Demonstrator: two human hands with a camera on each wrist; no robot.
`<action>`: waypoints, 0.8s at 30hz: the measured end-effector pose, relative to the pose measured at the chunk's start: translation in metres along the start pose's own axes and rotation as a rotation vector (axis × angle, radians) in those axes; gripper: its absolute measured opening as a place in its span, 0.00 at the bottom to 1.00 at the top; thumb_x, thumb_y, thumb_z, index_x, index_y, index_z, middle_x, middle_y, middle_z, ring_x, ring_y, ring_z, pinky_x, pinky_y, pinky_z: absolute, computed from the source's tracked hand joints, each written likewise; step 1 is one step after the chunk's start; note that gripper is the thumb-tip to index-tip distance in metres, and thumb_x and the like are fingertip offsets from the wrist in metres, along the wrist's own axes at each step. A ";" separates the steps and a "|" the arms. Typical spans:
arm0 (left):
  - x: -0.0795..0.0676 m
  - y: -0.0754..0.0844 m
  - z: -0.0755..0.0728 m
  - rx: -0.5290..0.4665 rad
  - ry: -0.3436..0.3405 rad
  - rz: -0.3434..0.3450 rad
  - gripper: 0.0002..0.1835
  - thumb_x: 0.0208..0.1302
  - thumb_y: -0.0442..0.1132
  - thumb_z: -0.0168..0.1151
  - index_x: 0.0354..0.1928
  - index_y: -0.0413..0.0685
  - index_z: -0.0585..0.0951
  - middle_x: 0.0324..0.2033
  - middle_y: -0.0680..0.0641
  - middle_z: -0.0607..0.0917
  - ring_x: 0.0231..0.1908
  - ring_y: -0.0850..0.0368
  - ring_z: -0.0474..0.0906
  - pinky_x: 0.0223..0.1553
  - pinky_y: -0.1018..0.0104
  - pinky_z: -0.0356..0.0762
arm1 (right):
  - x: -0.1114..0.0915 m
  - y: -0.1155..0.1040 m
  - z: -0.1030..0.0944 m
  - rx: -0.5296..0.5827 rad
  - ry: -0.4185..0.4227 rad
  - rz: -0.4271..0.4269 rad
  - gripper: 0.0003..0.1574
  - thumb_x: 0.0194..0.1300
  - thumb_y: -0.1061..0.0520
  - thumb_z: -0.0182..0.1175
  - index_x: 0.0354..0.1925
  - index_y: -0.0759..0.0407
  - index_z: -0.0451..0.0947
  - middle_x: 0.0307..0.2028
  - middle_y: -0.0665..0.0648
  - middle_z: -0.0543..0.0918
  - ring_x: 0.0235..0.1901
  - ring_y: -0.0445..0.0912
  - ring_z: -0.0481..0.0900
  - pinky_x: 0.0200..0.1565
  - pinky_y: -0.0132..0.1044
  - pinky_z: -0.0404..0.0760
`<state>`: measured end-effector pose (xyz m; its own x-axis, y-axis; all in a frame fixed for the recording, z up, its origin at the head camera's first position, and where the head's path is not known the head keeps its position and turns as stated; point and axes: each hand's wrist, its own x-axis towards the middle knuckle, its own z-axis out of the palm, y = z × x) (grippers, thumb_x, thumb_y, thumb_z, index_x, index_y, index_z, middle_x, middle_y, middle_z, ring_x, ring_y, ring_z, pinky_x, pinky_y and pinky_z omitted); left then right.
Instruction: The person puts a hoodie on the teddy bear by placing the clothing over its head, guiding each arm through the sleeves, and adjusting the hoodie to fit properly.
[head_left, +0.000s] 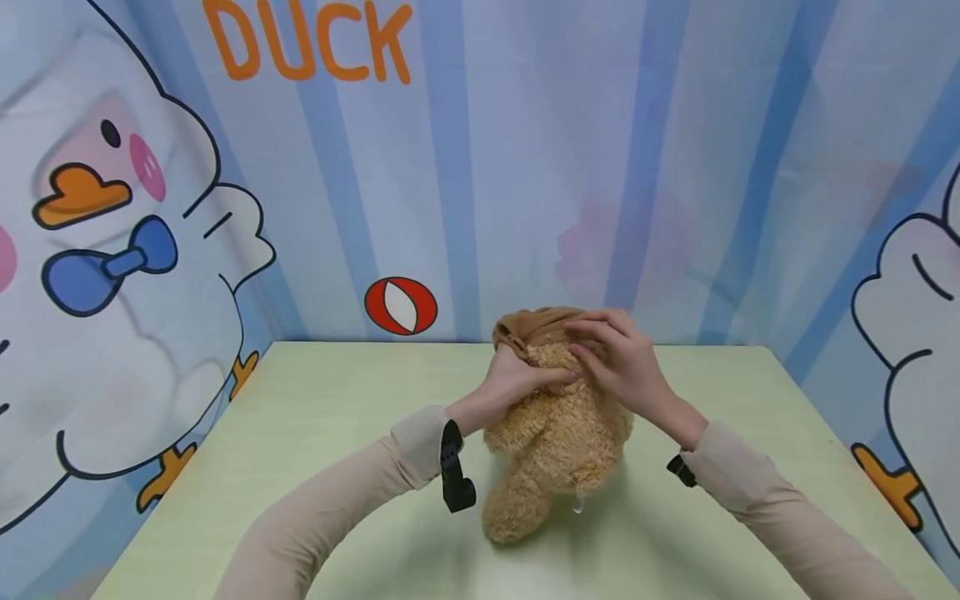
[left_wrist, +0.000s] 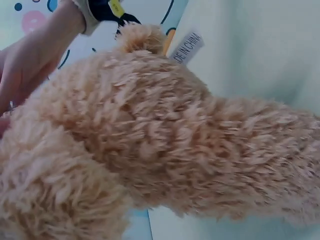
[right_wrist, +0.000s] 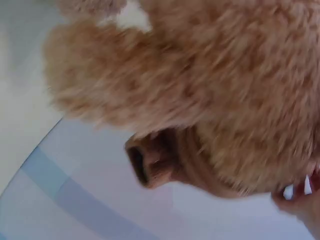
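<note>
A curly light-brown teddy bear (head_left: 573, 433) is held up over the table with its back to me. Brown cloth (head_left: 525, 327), like a small garment, lies around its upper end; a sleeve-like opening (right_wrist: 137, 162) shows in the right wrist view. My left hand (head_left: 517, 382) grips the bear's upper left side, thumb across its back and the other fingers hidden. At the upper right, my right hand (head_left: 618, 358) pinches the cloth edge with bent fingers. In the left wrist view, a white label (left_wrist: 187, 48) sticks out beside the tail (left_wrist: 142, 37).
Beneath the bear is a pale green table (head_left: 360, 417). A blue striped backdrop (head_left: 517, 167) with duck drawings stands behind and along both sides. Each wrist carries a black strap, the left one (head_left: 454, 471) hanging beside the bear.
</note>
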<state>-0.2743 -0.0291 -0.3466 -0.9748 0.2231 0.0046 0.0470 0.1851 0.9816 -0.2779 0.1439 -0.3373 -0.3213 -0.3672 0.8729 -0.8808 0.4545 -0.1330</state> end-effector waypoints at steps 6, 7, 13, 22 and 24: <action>0.011 -0.009 -0.013 -0.086 -0.002 0.039 0.36 0.45 0.39 0.70 0.56 0.56 0.63 0.55 0.50 0.70 0.54 0.54 0.69 0.54 0.59 0.68 | -0.012 0.013 -0.017 0.050 -0.118 0.242 0.30 0.46 0.68 0.66 0.50 0.60 0.73 0.47 0.59 0.74 0.42 0.47 0.71 0.41 0.35 0.71; 0.013 -0.011 -0.015 -0.094 -0.007 0.032 0.37 0.45 0.40 0.69 0.58 0.56 0.61 0.56 0.50 0.69 0.55 0.54 0.68 0.55 0.59 0.68 | -0.014 0.016 -0.018 0.058 -0.136 0.281 0.31 0.46 0.67 0.66 0.51 0.59 0.73 0.47 0.58 0.73 0.43 0.47 0.70 0.42 0.37 0.72; 0.021 -0.019 -0.028 -0.112 0.002 -0.080 0.56 0.49 0.43 0.66 0.68 0.51 0.33 0.65 0.42 0.54 0.63 0.48 0.58 0.61 0.52 0.59 | -0.020 0.022 -0.016 0.076 -0.174 0.346 0.34 0.46 0.64 0.67 0.55 0.57 0.71 0.48 0.56 0.74 0.40 0.45 0.70 0.38 0.37 0.70; 0.015 -0.010 -0.018 -0.017 0.109 0.213 0.53 0.48 0.44 0.68 0.65 0.49 0.39 0.57 0.41 0.61 0.54 0.49 0.68 0.50 0.58 0.71 | -0.003 0.017 -0.003 -0.038 -0.002 0.177 0.15 0.47 0.72 0.63 0.37 0.67 0.75 0.31 0.61 0.76 0.30 0.46 0.70 0.29 0.33 0.68; 0.014 -0.008 -0.015 -0.003 0.170 0.266 0.50 0.46 0.45 0.69 0.61 0.48 0.43 0.46 0.44 0.65 0.43 0.53 0.71 0.41 0.63 0.72 | 0.001 0.017 -0.002 -0.031 0.020 0.152 0.13 0.48 0.74 0.60 0.35 0.67 0.74 0.29 0.60 0.75 0.27 0.45 0.66 0.29 0.33 0.65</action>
<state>-0.2915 -0.0421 -0.3519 -0.9509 0.1004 0.2928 0.3047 0.1387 0.9423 -0.2931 0.1527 -0.3379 -0.4429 -0.2759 0.8531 -0.8112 0.5284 -0.2503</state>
